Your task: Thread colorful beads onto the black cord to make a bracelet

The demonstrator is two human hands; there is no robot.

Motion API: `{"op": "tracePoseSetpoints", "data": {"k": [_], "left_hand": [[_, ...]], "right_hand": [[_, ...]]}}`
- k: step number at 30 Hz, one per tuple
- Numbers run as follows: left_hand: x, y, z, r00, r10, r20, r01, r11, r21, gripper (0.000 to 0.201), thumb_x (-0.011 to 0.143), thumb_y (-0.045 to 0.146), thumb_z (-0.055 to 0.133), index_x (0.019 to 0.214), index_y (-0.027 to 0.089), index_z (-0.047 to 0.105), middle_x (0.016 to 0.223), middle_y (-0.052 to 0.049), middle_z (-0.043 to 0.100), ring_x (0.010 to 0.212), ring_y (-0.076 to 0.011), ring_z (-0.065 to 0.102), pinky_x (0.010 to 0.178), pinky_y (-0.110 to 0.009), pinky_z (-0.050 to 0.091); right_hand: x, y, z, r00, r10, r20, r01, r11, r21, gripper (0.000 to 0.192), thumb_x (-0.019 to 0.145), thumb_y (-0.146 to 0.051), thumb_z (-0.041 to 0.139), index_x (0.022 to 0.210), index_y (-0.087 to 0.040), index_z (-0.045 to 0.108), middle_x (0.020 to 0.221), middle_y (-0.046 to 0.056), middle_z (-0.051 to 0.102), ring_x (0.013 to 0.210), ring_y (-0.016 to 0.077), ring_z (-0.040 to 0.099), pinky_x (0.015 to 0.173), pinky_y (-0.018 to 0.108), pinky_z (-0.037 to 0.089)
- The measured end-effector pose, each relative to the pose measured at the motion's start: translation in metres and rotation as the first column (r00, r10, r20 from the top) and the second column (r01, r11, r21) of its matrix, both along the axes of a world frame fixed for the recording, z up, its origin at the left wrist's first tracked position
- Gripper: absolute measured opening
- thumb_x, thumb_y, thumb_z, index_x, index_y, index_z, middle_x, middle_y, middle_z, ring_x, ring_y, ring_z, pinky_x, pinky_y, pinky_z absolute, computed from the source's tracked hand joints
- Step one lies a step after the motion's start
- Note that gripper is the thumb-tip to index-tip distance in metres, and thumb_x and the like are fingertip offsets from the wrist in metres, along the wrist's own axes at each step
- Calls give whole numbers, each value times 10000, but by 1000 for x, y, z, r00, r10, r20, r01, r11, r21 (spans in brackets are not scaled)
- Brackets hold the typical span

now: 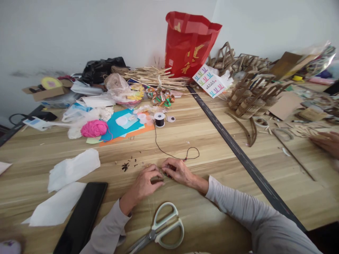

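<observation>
My right hand is closed in a pinch on a thin black cord. That cord runs from a white spool wound with black thread and makes a small loop on the table, with a few tiny dark red beads near my knuckles. Close beside it, my left hand has its thumb and fingertips drawn together. What they pinch is too small to make out. Short black snippets lie just left of my hands. White-handled scissors rest below them, blades toward the lower left.
A black phone-like slab and white paper pieces lie left. Pink yarn, blue sheets and bundled sticks sit behind. A red bag stands at the back. Small woven baskets and another person's hand are right.
</observation>
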State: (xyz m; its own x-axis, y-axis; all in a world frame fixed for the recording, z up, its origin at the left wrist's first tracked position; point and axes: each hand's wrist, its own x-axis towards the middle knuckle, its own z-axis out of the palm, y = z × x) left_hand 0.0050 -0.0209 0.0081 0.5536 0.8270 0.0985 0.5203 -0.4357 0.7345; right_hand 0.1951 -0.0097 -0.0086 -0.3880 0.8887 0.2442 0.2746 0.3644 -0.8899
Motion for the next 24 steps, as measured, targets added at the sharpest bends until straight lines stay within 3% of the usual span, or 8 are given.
{"op": "tracePoseSetpoints", "data": {"k": [5,24], "left_hand": [[2,-2,-3,998,-13,-69,18,997,70,101,682,153,749,757,170,684,856,-61,628,852,-221,593,759,-324,472],[3,-5,-6,991,-19,-135,37,991,128,86,747,98,640,755,172,682,853,-63,620,865,-218,577,781,-332,466]], "right_hand": [[0,0,1,1000,-8,-5,8,1000,-8,95,842,-202,565,794,-138,616,694,4,579,597,98,489,549,202,384],[-1,0,3,1000,6,2,-6,1000,8,94,837,-194,562,782,-134,609,688,7,577,605,99,481,541,197,375]]}}
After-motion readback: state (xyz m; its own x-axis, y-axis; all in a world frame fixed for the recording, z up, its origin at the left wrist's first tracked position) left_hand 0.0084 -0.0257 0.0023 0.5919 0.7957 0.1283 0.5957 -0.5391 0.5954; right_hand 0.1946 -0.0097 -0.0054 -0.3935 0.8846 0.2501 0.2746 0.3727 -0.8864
